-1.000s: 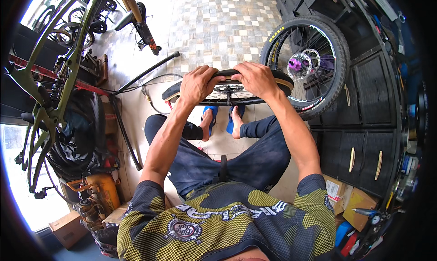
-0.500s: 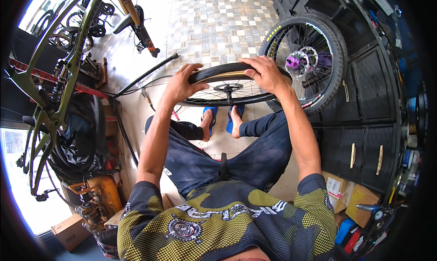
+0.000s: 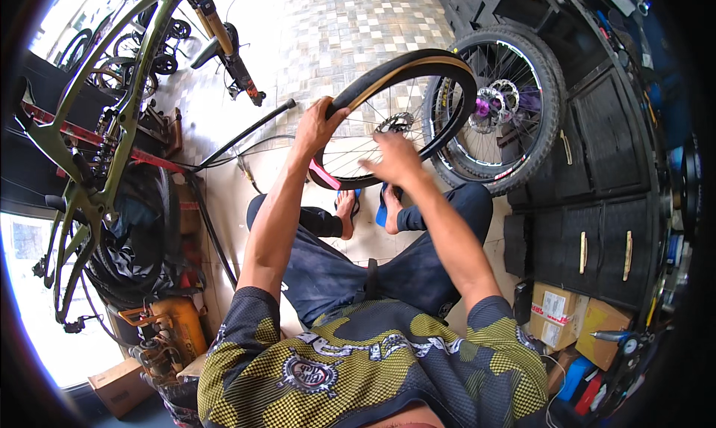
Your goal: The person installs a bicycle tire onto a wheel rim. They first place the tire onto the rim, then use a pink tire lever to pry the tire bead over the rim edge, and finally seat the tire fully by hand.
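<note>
Right hand (image 3: 393,159), blurred, fingers spread, holds nothing visible; spoke contact unclear. Left hand (image 3: 316,131) grasps tan-striped wheel (image 3: 395,122) at its 9 o'clock. Wheel tilted, at person's 12. Step: apparently handling wheel; next move seems to need firm left hold. Larger wheel (image 3: 492,104) crowds 3 o'clock edge; tiled floor (image 3: 365,25) at 12 likely gives swing room.

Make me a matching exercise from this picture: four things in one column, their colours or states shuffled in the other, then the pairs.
Things:
1. Left hand
2. Bike frame
3. Sandals
4. Knobby-tyred wheel

Colours or states:
A. Blue, worn on the feet
B. Purple at the hub
C. Olive green
D. Gripping a tyre with a tan band

Pairs: 1-D, 2-C, 3-A, 4-B
</note>
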